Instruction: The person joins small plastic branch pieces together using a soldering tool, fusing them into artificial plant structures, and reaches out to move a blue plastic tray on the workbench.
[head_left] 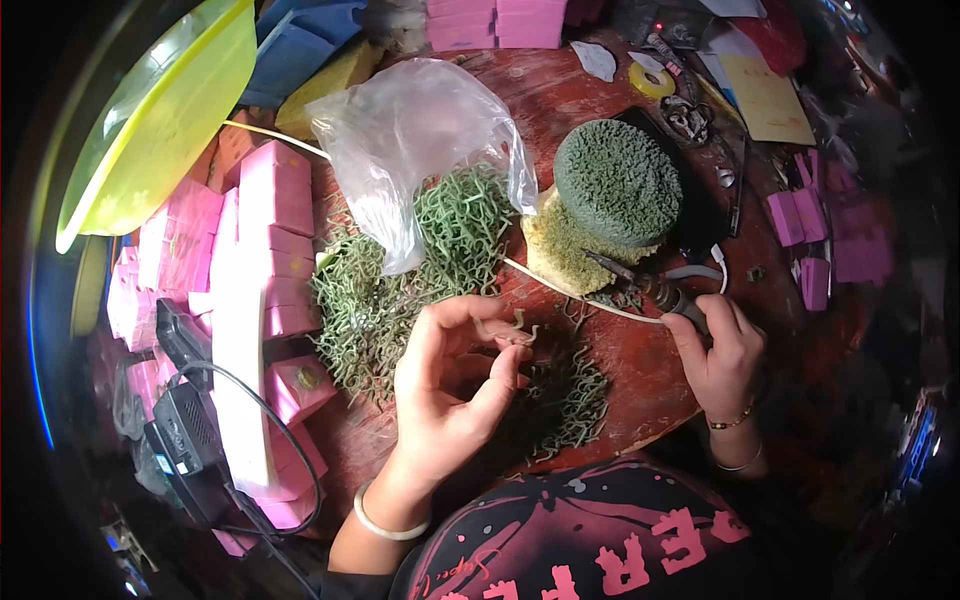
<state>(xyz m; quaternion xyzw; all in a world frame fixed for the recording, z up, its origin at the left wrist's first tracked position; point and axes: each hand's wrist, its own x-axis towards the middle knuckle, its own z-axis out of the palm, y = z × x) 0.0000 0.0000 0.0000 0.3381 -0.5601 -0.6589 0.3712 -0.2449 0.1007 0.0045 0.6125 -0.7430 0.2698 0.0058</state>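
- The pile of green curled pieces point(370, 310) lies on the red table point(540, 95), partly under the clear bag point(410, 130). I judge it light and tangled, so it is better to lift one piece by its end.
- The round green block point(617, 180) rests on a yellowish base point(570, 255). It looks light and crumbly; I would hold it by the sides.
- The dark tool point(655, 290) has a thin tip pointing toward the base. It seems stiff, and its thick handle is the proper place to hold.
- The small curled piece point(517, 332), above the table, is probably very light and easily bent; a soft pinch at one end should suffice.
- The left hand point(440, 380) pinches this piece between thumb and fingertips, its other fingers loosely bent.
- The right hand point(722, 355) is closed around the tool's handle.
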